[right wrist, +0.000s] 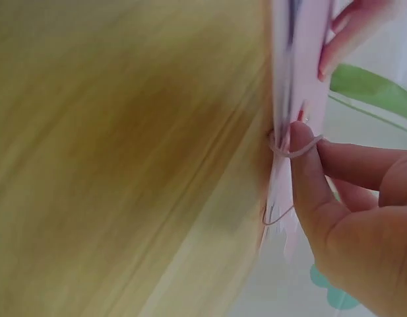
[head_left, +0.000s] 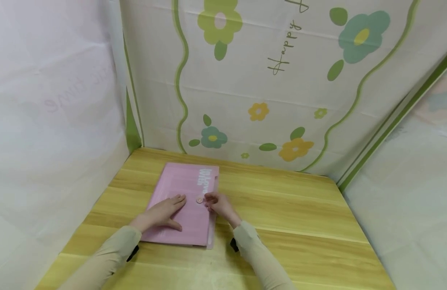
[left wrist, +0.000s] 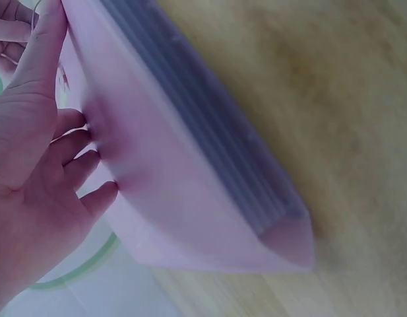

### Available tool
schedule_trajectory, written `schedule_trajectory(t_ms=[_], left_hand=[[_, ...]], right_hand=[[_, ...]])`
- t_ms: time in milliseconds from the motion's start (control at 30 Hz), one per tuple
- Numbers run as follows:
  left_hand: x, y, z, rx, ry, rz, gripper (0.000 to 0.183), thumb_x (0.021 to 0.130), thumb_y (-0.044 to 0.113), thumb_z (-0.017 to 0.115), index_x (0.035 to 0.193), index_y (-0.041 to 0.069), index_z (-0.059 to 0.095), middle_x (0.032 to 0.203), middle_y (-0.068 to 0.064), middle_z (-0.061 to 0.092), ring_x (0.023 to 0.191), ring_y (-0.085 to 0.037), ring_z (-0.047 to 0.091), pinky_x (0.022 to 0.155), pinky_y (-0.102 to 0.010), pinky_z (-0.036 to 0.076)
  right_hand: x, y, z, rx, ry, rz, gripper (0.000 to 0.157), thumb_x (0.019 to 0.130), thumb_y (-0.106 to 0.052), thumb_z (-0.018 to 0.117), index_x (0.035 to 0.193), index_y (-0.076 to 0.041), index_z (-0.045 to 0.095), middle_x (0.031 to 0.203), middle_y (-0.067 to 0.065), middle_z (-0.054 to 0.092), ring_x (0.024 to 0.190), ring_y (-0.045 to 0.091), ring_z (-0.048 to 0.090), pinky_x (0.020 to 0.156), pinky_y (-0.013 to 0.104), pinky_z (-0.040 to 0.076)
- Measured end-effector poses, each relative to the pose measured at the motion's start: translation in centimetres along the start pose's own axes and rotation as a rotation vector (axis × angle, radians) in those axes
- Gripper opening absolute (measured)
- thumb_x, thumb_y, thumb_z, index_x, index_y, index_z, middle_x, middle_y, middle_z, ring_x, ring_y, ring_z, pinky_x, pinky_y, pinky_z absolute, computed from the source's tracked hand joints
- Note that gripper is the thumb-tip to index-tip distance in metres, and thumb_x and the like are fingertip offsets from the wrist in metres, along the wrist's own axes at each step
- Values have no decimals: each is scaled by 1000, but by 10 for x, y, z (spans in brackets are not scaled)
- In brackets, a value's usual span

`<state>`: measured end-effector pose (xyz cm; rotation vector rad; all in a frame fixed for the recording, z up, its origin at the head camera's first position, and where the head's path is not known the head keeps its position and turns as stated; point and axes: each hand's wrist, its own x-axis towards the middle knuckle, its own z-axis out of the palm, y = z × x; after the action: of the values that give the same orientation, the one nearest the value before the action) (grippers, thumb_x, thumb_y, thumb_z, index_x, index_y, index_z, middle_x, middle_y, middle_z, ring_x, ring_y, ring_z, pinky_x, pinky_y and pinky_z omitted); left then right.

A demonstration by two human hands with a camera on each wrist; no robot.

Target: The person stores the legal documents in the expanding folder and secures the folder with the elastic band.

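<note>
A pink expanding file folder (head_left: 188, 181) with white lettering lies on the table, a round button (head_left: 199, 199) near its right edge. On its cover rests my left hand (head_left: 163, 211), fingers spread; in the left wrist view the fingertips touch the pink cover, and grey pleated layers (left wrist: 210, 125) show at the folder's side. Beside the button, at the folder's right edge, my right hand (head_left: 219, 204) pinches a thin cord (right wrist: 299, 152). The cord loops around the thumb in the right wrist view and runs down along the folder's edge.
The wooden table (head_left: 288, 217) spreads to the right of the folder. White cloth walls with printed flowers stand at the back (head_left: 245, 80), on the left and on the right. Both forearms wear pale sleeves (head_left: 111, 249).
</note>
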<state>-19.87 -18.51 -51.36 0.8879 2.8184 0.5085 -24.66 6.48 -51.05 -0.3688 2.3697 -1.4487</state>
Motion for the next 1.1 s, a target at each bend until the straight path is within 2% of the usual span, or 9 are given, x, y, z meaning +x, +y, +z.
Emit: schedule_trajectory(t_ms=[167,267,433,567,767,933,1100], left_hand=[[2,-2,-1,2,7,2,103,73,53,80,146,-8,40,155,-28,36,143,-46,36,115,-57,30],[3,-4,-1,7,9,7,102,73,54,79,145,-8,41,155,-27,37,143,-45,37,115,-57,31],[2,-7,2,13,31,20,103,72,55,80,145,-7,43,154,-27,38,142,-45,38,114,-57,32],[0,-8,5,17,38,30,103,72,55,80,144,-8,43,154,-27,38,142,-45,38,114,-57,32],[2,-8,6,30,38,29,103,72,54,80,145,-8,42,154,-27,38,142,-44,39,114,-56,33],[2,-7,7,27,31,27,103,72,54,80,145,-9,42,154,-27,38,142,-44,38,113,-57,34],[2,-7,7,41,42,40,104,71,54,80,144,-9,43,153,-28,40,140,-45,40,111,-57,36]], right_hand=[[8,-1,2,-192,31,-85,39,80,14,65,119,7,66,107,24,71,95,30,70,73,29,59],[12,-4,3,-341,32,-135,31,81,7,69,112,4,69,103,19,73,93,27,71,72,27,58],[21,-10,6,-551,36,-268,17,82,2,70,99,1,74,93,12,75,85,19,70,73,25,55],[28,-13,9,-622,27,-304,13,82,1,70,94,-1,75,90,9,75,81,16,68,72,23,54],[39,-14,11,-719,4,-349,6,86,-8,72,90,-5,76,86,6,74,79,13,65,72,21,51],[46,-13,13,-785,-20,-349,7,88,-14,69,87,-11,75,83,1,71,76,9,59,70,20,48],[49,-15,15,-836,-44,-352,6,87,-14,69,86,-10,74,81,0,71,75,9,59,70,20,47]])
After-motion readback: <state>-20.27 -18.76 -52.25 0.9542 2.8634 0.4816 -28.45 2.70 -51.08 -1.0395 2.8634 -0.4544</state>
